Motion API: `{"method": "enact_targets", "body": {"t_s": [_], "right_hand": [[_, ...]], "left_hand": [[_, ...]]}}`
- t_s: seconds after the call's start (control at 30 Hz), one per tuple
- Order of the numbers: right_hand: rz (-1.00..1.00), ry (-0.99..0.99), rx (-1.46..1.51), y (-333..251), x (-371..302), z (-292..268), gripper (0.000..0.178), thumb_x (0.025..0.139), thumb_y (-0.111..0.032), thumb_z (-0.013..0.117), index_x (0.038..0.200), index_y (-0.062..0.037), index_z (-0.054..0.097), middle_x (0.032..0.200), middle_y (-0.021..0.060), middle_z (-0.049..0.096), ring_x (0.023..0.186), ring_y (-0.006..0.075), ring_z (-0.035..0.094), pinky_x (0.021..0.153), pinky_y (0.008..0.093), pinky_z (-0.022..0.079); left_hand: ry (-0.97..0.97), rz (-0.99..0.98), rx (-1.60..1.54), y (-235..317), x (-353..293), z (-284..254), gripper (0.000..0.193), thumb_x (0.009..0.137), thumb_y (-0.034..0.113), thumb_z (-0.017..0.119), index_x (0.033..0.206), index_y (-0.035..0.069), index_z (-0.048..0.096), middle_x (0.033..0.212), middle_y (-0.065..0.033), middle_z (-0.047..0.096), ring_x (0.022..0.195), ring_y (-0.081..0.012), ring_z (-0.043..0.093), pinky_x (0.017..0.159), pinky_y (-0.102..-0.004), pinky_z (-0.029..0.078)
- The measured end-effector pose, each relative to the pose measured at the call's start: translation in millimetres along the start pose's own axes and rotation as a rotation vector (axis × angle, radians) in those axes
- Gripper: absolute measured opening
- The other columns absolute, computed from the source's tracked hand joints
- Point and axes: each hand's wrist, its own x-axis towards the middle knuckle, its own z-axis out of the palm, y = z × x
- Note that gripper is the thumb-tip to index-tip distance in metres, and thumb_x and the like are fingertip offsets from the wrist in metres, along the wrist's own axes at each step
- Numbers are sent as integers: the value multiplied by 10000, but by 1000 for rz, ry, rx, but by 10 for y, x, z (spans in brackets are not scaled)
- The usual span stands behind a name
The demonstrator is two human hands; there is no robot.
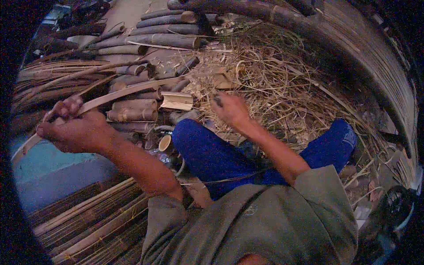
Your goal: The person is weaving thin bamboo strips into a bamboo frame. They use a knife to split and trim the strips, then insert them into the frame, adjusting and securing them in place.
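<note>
My left hand (75, 126) is out at the far left, its fingers wrapped round a long, pale bamboo strip (128, 90). One end of the strip passes below the hand at the left rim. From there it slants up and right over short bamboo pieces towards the middle of the floor. My right hand (232, 112) is closed above my knees, near the shavings. Something small and dark shows at its fingers, too blurred to name. Just beyond that hand lies a flat, tan piece of wood (225, 81).
A heap of curly bamboo shavings (269, 84) spreads ahead of me. Cut bamboo poles (163, 40) are stacked at the back. Bundles of long strips (92, 225) lie at the lower left, beside a blue-green surface (57, 165). A thick pole (335, 48) arcs along the right.
</note>
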Motion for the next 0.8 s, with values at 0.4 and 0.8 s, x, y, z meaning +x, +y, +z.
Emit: {"method": "enact_targets", "body": {"t_s": [0.4, 0.8], "right_hand": [[-23, -86, 33, -526, 139, -155, 323, 875, -320, 633, 957, -16, 562, 786, 239, 659, 716, 435, 652, 657, 522, 532], [92, -156, -109, 36, 293, 169, 373, 874, -375, 603, 1028, -35, 587, 852, 242, 667, 818, 432, 658, 716, 541, 528]], "left_hand": [[28, -105, -100, 155, -248, 68, 622, 947, 701, 310, 688, 136, 324, 555, 1, 289, 439, -121, 243, 392, -268, 177], [32, -16, 56, -51, -125, -47, 606, 952, 670, 364, 667, 138, 308, 552, 9, 245, 447, -125, 206, 400, -285, 163]]}}
